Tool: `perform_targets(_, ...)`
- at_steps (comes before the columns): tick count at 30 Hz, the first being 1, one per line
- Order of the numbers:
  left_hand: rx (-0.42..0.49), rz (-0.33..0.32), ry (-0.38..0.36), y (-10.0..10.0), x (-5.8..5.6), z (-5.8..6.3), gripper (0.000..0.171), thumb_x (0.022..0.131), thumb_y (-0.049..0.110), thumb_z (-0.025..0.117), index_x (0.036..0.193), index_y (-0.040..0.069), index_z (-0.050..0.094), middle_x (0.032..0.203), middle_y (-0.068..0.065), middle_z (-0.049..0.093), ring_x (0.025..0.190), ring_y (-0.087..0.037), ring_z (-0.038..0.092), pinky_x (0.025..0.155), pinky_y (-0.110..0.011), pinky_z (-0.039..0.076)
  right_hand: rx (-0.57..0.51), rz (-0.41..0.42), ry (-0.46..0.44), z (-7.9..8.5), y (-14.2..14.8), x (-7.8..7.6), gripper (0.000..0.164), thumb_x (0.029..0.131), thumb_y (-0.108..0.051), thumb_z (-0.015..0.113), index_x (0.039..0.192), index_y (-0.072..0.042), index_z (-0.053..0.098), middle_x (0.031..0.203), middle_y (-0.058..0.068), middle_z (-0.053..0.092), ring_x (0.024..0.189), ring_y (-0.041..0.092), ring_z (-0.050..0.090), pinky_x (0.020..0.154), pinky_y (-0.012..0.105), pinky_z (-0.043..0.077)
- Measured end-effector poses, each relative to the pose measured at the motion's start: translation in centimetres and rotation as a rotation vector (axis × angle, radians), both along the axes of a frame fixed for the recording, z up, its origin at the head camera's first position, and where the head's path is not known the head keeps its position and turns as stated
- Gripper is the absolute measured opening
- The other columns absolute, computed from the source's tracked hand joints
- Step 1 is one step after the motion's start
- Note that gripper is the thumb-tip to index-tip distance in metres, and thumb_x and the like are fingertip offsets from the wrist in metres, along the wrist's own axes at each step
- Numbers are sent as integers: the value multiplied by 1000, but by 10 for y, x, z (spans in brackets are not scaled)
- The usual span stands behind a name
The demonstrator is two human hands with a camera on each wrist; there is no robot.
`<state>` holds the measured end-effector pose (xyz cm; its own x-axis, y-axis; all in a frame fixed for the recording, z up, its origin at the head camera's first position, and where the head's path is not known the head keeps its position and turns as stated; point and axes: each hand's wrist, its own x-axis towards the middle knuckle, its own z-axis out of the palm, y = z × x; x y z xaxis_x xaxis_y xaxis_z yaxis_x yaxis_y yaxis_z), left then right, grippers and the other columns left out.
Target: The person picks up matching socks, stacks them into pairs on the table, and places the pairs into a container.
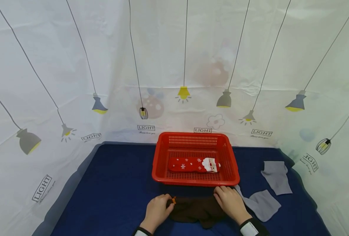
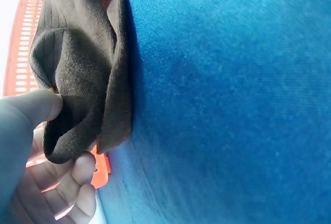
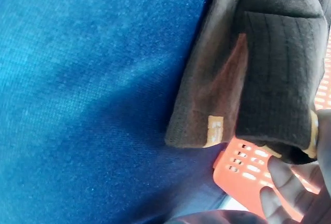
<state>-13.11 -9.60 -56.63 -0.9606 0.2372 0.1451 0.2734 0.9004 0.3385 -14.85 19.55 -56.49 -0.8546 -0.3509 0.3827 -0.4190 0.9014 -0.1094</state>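
Observation:
A pair of brown socks (image 1: 196, 209) stretches between the two hands in front of the red basket. My left hand (image 1: 158, 209) pinches the left end. In the left wrist view its thumb presses into a folded opening of the brown sock (image 2: 85, 63), with the fingers beneath. The right hand (image 1: 233, 204) pinches the other end by the ribbed cuff (image 3: 282, 79), whose edge has orange-yellow trim. A second brown layer with a small orange-yellow label (image 3: 214, 131) hangs beside that cuff. An orange tag (image 1: 174, 200) shows at the left fingertips.
The red plastic basket (image 1: 195, 182) stands behind the hands, holding a red sock with snowflakes and a Santa face (image 1: 192, 165). To the right lie grey socks, one farther back (image 1: 276, 177) and one near the right wrist (image 1: 264, 205). A dark blue cloth (image 1: 109, 193) covers the table.

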Motion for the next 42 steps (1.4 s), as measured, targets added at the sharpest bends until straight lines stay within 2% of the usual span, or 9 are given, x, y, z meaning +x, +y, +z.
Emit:
perform_targets(9,-6,47,25,2,-5,-5,16,74,31,71,79,18,65,70,4,63,59,-14,59,50,-31,42,-28,-26,5,-11,-1,-5,14,77,-24,72,80,-18,59,74,-3,57,64,15,55,57,33,43)
perform_targets(17,-15,103,59,3,-8,-11,16,73,28,72,82,17,65,73,2,61,62,-19,60,53,-34,45,-26,-15,-27,-20,2,-5,21,77,-24,72,94,-14,63,89,3,60,77,22,58,63,37,46)
perform_targets(24,-30,146,175,3,-6,-8,18,68,24,76,80,19,63,74,3,53,65,-17,55,55,-32,43,-30,-9,-15,-16,4,0,26,73,-22,75,96,-14,64,91,3,59,78,23,58,63,37,46)
perform_targets(27,-32,131,227,3,-4,-4,19,67,22,77,80,19,63,76,3,52,67,-16,53,56,-31,43,-37,-3,-44,-14,4,4,29,73,-23,75,98,-14,64,91,3,58,76,22,56,61,36,45)
perform_targets(29,-33,99,250,5,-1,-1,19,66,21,78,79,18,64,76,2,53,67,-17,53,57,-31,43,-34,-6,-82,-13,4,7,30,73,-25,75,99,-15,64,92,2,58,77,21,55,60,35,44)
perform_targets(33,-46,54,220,8,5,-2,18,66,21,77,80,17,66,78,2,55,70,-17,53,58,-31,45,-22,-25,-136,-18,4,14,30,73,-26,75,99,-16,64,95,2,56,80,21,55,61,36,45)
perform_targets(37,-38,82,149,9,8,-8,20,68,21,77,84,18,67,82,2,56,74,-17,55,59,-31,46,-31,-42,-143,-27,4,18,31,71,-24,76,98,-16,64,98,4,55,82,22,55,62,36,46)
perform_targets(42,-12,115,178,10,9,-17,23,65,19,78,85,17,67,83,0,56,74,-19,56,57,-33,47,-48,-43,-131,-35,3,17,34,69,-22,78,98,-15,63,98,5,53,80,22,53,60,35,45)
